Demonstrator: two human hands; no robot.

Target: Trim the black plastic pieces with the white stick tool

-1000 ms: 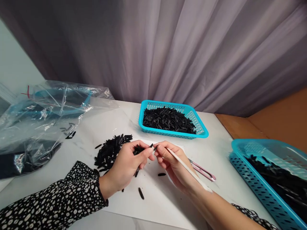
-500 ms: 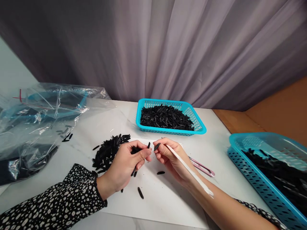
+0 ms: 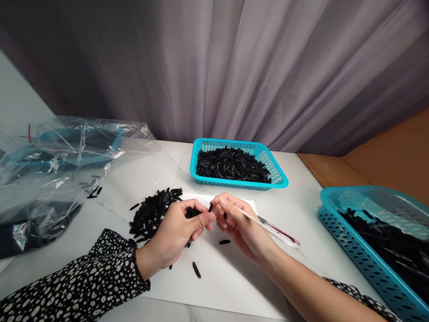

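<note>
My left hand (image 3: 177, 235) sits over the white sheet (image 3: 228, 277), grip closed: thumb and forefinger pinch one small black plastic piece (image 3: 210, 207) upright at the fingertips, and a few more black pieces show inside the curled palm. Dotted sleeve (image 3: 73, 281) runs off to the lower left.

My right hand (image 3: 241, 226) meets it fingertip to fingertip just right of the pinched piece. Grip closed around a thin white stick tool (image 3: 264, 226), which slants away to the right over the back of the hand; its working tip is hidden behind my fingers, so I cannot tell whether it touches the piece.

Loose pile of black pieces (image 3: 152, 212) lies on the bench (image 3: 301, 210) just left of my left hand, partly on the sheet's edge. Two stray pieces on the sheet, one (image 3: 225, 242) below my right hand, one (image 3: 196, 269) nearer me.

Small turquoise basket (image 3: 201, 154) of black pieces stands beyond the hands. Larger turquoise basket (image 3: 355, 250) at the right edge, also holding black pieces. Crumpled clear plastic bag (image 3: 60, 161) at far left.
</note>
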